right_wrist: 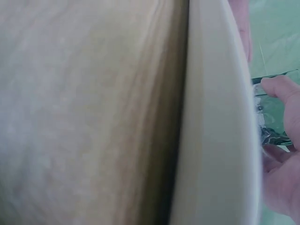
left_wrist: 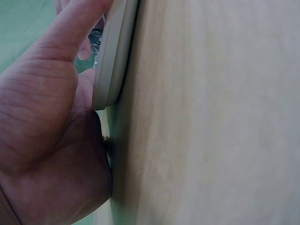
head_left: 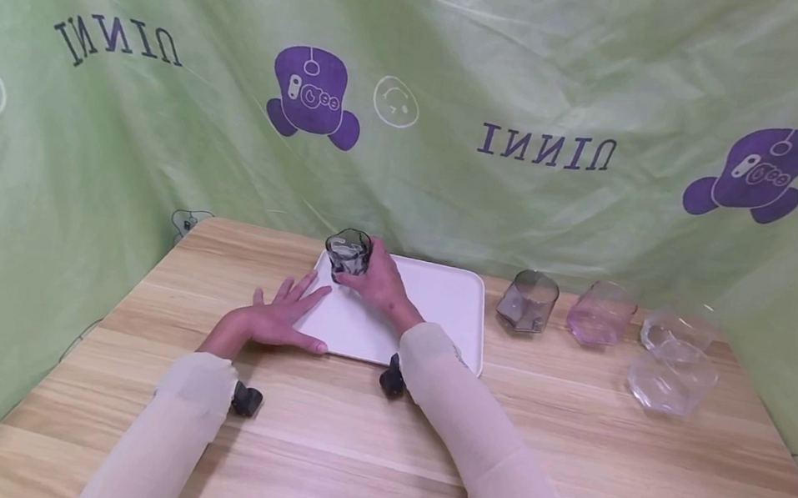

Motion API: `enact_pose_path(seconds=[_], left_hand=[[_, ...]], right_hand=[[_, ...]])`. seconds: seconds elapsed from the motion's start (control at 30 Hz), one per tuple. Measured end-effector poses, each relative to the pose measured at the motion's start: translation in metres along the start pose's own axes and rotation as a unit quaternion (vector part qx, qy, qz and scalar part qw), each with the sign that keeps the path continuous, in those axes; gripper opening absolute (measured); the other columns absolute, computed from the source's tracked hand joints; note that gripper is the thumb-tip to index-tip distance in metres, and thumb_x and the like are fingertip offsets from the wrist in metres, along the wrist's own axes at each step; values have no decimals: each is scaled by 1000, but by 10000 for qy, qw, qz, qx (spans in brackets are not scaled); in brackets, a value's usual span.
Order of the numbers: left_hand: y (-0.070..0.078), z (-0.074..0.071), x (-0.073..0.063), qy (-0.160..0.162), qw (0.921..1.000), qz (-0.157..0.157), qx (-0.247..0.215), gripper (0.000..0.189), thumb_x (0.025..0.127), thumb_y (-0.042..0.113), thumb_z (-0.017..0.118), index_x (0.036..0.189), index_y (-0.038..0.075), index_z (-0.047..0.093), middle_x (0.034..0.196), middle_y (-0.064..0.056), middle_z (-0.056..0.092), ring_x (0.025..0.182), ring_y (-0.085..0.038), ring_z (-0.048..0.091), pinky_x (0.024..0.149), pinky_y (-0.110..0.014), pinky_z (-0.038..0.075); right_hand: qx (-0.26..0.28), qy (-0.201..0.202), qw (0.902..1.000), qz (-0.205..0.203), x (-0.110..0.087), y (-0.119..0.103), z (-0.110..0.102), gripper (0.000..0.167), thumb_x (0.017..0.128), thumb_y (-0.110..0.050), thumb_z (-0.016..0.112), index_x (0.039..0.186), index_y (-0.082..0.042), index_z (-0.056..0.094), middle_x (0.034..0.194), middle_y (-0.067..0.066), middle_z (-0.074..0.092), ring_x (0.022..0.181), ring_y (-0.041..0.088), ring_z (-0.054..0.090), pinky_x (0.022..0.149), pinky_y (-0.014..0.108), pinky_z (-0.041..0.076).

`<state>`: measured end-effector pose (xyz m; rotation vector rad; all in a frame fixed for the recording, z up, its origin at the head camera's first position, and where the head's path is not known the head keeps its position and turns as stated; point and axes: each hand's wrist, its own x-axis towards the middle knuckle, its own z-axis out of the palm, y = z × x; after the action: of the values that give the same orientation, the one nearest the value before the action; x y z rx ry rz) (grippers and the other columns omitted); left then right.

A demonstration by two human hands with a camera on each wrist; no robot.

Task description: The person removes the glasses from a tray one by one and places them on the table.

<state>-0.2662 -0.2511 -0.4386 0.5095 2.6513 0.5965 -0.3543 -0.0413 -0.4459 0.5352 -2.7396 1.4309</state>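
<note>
My right hand [head_left: 381, 282] grips a dark grey, clear-walled glass [head_left: 349, 249] at the far left corner of a white tray [head_left: 429, 308]. In the right wrist view, thumb and fingers wrap the glass [right_wrist: 272, 110] beyond the tray's edge [right_wrist: 220, 117]. My left hand [head_left: 276, 319] is spread at the tray's left side, its fingers straight and the thumb along the near left corner. The left wrist view has the left hand [left_wrist: 51, 112] right at the tray's rim [left_wrist: 112, 61], with most of the glass hidden.
To the tray's right stand a smoky grey glass [head_left: 528, 302], a pink glass [head_left: 601, 314] and two clear glasses, one behind [head_left: 673, 323] and one nearer [head_left: 671, 377]. All are on the wooden table [head_left: 311, 456]. A green printed curtain [head_left: 424, 176] hangs behind and at both sides.
</note>
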Motion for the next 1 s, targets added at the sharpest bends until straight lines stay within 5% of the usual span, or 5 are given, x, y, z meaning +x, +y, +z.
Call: enact_pose_path(seconds=[0.57, 1.0], left_hand=[[-1, 1, 1, 38, 10000, -46, 16, 119, 82, 72, 71, 167, 18, 7, 170, -12, -20, 150, -50, -19, 102, -83, -15], [-1, 2, 1, 20, 10000, -49, 45, 119, 83, 73, 70, 167, 16, 7, 169, -12, -21, 149, -50, -19, 102, -83, -15]], right_hand=[[-88, 200, 9998, -27, -3, -2, 5, 86, 86, -23, 86, 151, -2, 34, 139, 21, 56, 126, 33, 56, 109, 43, 44], [366, 274, 9989, 109, -7, -5, 5, 83, 82, -18, 89, 144, -3, 36, 135, 20, 59, 122, 32, 59, 107, 41, 46]])
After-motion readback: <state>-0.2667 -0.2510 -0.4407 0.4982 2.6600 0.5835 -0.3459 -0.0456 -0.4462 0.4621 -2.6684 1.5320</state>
